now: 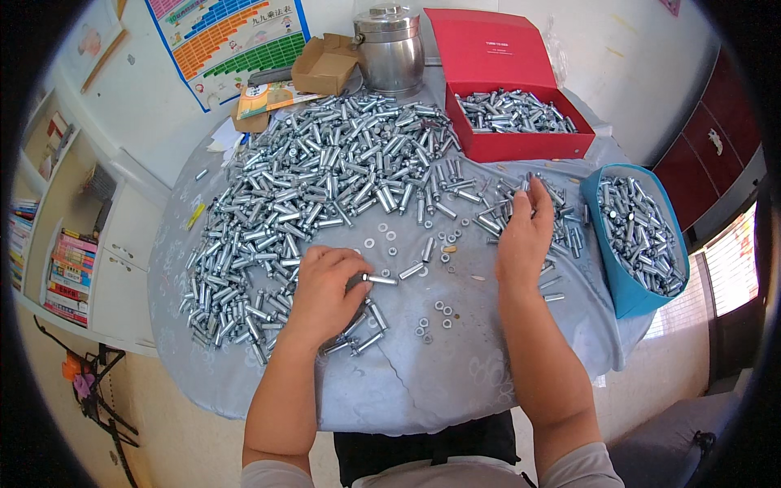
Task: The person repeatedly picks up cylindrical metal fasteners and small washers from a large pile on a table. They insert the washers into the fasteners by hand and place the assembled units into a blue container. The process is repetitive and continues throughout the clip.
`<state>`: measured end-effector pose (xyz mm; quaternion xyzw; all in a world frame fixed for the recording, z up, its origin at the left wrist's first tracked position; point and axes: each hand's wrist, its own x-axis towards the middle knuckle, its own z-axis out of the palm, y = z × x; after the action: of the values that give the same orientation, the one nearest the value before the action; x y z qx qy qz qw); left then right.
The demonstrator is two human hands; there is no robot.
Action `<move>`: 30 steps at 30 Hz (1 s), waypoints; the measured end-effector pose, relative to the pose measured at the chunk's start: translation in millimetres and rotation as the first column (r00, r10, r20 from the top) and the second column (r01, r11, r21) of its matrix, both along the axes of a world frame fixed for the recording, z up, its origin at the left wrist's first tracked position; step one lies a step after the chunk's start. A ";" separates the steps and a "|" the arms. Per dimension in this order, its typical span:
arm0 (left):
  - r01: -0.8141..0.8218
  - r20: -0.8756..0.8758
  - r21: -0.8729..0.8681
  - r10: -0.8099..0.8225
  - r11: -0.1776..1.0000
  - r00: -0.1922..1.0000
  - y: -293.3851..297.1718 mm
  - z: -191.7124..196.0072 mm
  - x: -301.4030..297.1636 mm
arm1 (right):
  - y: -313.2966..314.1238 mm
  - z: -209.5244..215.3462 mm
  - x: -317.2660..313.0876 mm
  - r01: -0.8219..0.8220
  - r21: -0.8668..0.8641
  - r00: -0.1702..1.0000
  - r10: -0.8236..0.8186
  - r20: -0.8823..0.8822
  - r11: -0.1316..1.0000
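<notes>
My left hand (327,286) is left of the table's middle, fingers curled. A silver expansion bolt (381,280) sticks out to the right from between its thumb and fingertips. Several more bolts (370,329) lie just below that hand. My right hand (525,233) reaches forward over a smaller group of bolts (565,232) at the right. Its thumb and fingers point away from me, and a bolt's end (525,185) shows between their tips. The big heap of bolts (325,167) spreads over the table's far and left parts.
Loose nuts (439,306) and washers (369,242) lie between my hands. A red box (521,147) with raised lid and a blue bin (639,302), both full of bolts, stand at the right. Behind the heap are a metal pot (390,61) and a cardboard box (324,69).
</notes>
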<state>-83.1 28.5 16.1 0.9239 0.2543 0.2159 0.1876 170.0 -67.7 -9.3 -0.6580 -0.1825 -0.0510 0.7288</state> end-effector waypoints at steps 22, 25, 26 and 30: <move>0.163 0.452 -0.661 0.216 0.732 0.865 -14.3 -11.7 12.0 | -7.5 23.3 -68.0 -0.700 -0.292 0.704 0.698 -0.130 0.652; 0.208 0.500 -0.470 0.064 0.858 0.864 -13.7 -11.9 12.1 | -9.1 27.8 -75.7 -0.785 -0.321 0.604 0.770 -0.205 0.530; 0.231 0.520 -0.513 0.086 0.827 0.850 -13.9 -12.2 12.1 | -7.9 24.0 -74.8 -0.798 -0.289 0.591 0.781 -0.205 0.528; 0.268 0.544 -0.620 0.157 0.737 0.824 -13.0 -14.5 10.9 | -6.8 20.7 -71.5 -0.851 -0.205 0.525 0.797 -0.297 0.484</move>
<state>-72.2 15.5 1.6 0.6934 0.2185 0.3654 0.5813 98.4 -74.5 11.3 -0.6008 -0.4223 0.3895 0.5559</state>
